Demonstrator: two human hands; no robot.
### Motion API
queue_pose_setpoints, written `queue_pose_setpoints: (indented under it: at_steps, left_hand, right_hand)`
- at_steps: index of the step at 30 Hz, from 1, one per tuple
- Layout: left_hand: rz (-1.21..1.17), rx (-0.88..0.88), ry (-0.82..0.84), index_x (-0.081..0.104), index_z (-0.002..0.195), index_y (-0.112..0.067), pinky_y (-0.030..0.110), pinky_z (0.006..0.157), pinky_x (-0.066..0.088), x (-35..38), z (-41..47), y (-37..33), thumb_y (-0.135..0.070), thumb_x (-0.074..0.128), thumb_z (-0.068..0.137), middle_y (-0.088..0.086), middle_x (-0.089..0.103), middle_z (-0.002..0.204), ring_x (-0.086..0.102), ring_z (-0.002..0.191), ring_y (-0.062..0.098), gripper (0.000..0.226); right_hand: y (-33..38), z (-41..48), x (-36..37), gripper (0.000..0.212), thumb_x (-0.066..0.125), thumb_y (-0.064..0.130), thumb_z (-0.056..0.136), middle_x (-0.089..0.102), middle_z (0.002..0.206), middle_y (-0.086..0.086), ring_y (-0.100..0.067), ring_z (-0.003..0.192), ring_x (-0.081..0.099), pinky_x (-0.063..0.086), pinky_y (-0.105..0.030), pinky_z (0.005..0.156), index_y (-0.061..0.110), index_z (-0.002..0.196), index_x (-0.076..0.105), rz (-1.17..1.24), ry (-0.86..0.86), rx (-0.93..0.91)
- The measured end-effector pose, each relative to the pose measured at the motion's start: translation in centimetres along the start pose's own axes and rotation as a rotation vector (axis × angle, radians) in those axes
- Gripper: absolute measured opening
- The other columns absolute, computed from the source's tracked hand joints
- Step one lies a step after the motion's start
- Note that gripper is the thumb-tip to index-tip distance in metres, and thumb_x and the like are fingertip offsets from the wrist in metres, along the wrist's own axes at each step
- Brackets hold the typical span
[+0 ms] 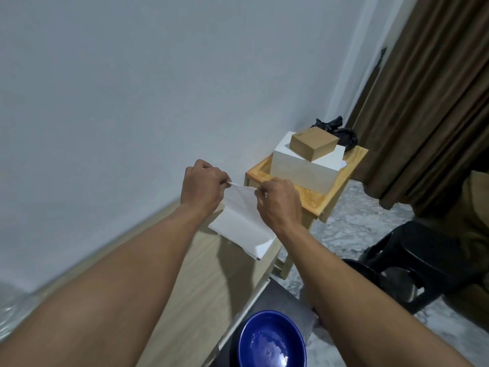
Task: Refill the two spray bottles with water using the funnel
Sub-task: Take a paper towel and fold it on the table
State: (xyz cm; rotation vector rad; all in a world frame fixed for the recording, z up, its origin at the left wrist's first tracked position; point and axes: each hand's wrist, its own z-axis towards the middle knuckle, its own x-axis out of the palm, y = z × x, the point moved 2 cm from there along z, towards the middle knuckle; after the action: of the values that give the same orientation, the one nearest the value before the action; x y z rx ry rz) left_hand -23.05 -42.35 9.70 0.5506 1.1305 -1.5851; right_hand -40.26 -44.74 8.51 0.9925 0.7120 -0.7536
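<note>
Both hands pinch the top edge of a white tissue (242, 221) above the tabletop (195, 287) — left hand (203, 185) at one corner, right hand (277, 201) at the other — apparently pulling it open, perhaps to wipe spills. A wet blue bowl (271, 340) sits near, lower right — spray bottles and funnel are out of view.

Pale wall (119, 88); brown curtain (428, 102); wooden stool (312, 200); speckled floor (352, 226).

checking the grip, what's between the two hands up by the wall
In the head view, a white sheet of tissue paper spans between the left hand and right hand, each pinching a top corner.
</note>
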Motion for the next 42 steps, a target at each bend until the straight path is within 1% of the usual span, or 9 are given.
queue_pose_setpoints:
  at_steps: [5, 10, 17, 21, 25, 29, 34, 39, 42]
  left_hand:
    - [-0.070, -0.061, -0.099, 0.079, 0.092, -0.019, 0.042, 0.094, 0.042, -1.1, -0.1, -1.0, -0.016, 0.071, 0.086, 0.001, 0.070, 0.092, 0.051, 0.104, 0.025, 0.010]
    - [-0.066, -0.088, -0.081, 0.079, 0.094, -0.023, 0.039, 0.094, 0.040, -1.4, 0.1, -1.3, -0.020, 0.070, 0.088, -0.002, 0.072, 0.090, 0.051, 0.103, 0.022, 0.011]
    - [-0.069, -0.113, -0.094, 0.078, 0.098, -0.024, 0.037, 0.098, 0.038, -3.2, 0.6, -2.2, -0.024, 0.069, 0.090, -0.001, 0.068, 0.095, 0.048, 0.106, 0.021, 0.012]
    - [-0.062, -0.091, -0.088, 0.077, 0.096, -0.029, 0.031, 0.093, 0.036, -4.1, 1.0, -1.8, -0.030, 0.068, 0.090, -0.006, 0.072, 0.091, 0.049, 0.104, 0.017, 0.011]
    - [-0.082, -0.113, -0.072, 0.077, 0.098, -0.028, 0.033, 0.094, 0.038, -5.8, 0.1, -1.2, -0.031, 0.068, 0.090, -0.001, 0.070, 0.094, 0.050, 0.107, 0.017, 0.013]
    - [0.012, -0.102, -0.008, 0.077, 0.100, -0.030, 0.032, 0.094, 0.040, -7.6, -1.2, -1.2, -0.033, 0.066, 0.091, 0.003, 0.067, 0.099, 0.051, 0.105, 0.020, 0.014]
    - [-0.056, -0.134, -0.120, 0.077, 0.102, -0.026, 0.033, 0.092, 0.043, -8.3, -1.3, -2.2, -0.027, 0.068, 0.091, 0.008, 0.064, 0.097, 0.052, 0.102, 0.025, 0.015]
    - [-0.056, -0.124, -0.087, 0.077, 0.097, -0.033, 0.027, 0.089, 0.033, -6.7, -1.1, -1.6, -0.033, 0.068, 0.090, 0.003, 0.064, 0.098, 0.051, 0.102, 0.020, 0.012]
    - [-0.071, -0.127, -0.045, 0.077, 0.093, -0.034, 0.028, 0.088, 0.036, -6.1, -1.0, -1.3, -0.033, 0.069, 0.088, 0.001, 0.064, 0.094, 0.052, 0.101, 0.017, 0.010]
  right_hand:
    - [0.2, 0.4, -0.5, 0.019, 0.060, 0.020, 0.096, 0.068, 0.085, 0.000, -0.022, 0.083, 0.049, 0.038, -0.035, 0.071, 0.014, 0.087, 0.075, -0.001, -0.020, -0.008]
    - [0.5, 0.8, -1.2, 0.019, 0.061, 0.022, 0.097, 0.069, 0.084, 0.001, -0.020, 0.081, 0.048, 0.040, -0.035, 0.070, 0.016, 0.088, 0.076, 0.003, -0.058, 0.005]
    - [1.3, 1.5, -2.6, 0.019, 0.060, 0.023, 0.098, 0.070, 0.091, 0.002, -0.018, 0.084, 0.041, 0.036, -0.034, 0.073, 0.018, 0.094, 0.077, -0.009, -0.054, -0.004]
    - [2.2, 1.6, -3.4, 0.018, 0.059, 0.022, 0.098, 0.069, 0.093, 0.001, -0.020, 0.088, 0.046, 0.036, -0.034, 0.074, 0.018, 0.096, 0.076, 0.040, -0.070, -0.002]
    - [3.7, 1.0, -4.6, 0.017, 0.061, 0.019, 0.097, 0.072, 0.098, 0.002, -0.027, 0.096, 0.053, 0.038, -0.035, 0.076, 0.018, 0.099, 0.078, 0.021, -0.074, -0.061]
    - [5.1, 0.2, -5.3, 0.023, 0.058, 0.007, 0.093, 0.070, 0.087, -0.002, -0.027, 0.090, 0.052, 0.040, -0.034, 0.067, 0.016, 0.090, 0.078, -0.064, -0.012, -0.034]
    - [6.1, -0.3, -6.2, 0.023, 0.055, 0.013, 0.097, 0.073, 0.098, -0.002, -0.029, 0.089, 0.064, 0.039, -0.031, 0.064, 0.018, 0.099, 0.077, -0.076, -0.067, -0.014]
    - [4.4, -0.9, -6.0, 0.021, 0.058, 0.023, 0.100, 0.075, 0.101, 0.004, -0.024, 0.092, 0.049, 0.041, -0.036, 0.071, 0.022, 0.105, 0.078, -0.038, -0.110, -0.037]
    - [4.0, -0.8, -6.0, 0.020, 0.059, 0.024, 0.099, 0.075, 0.100, 0.002, -0.024, 0.092, 0.048, 0.041, -0.038, 0.078, 0.021, 0.104, 0.078, -0.008, -0.084, -0.044]
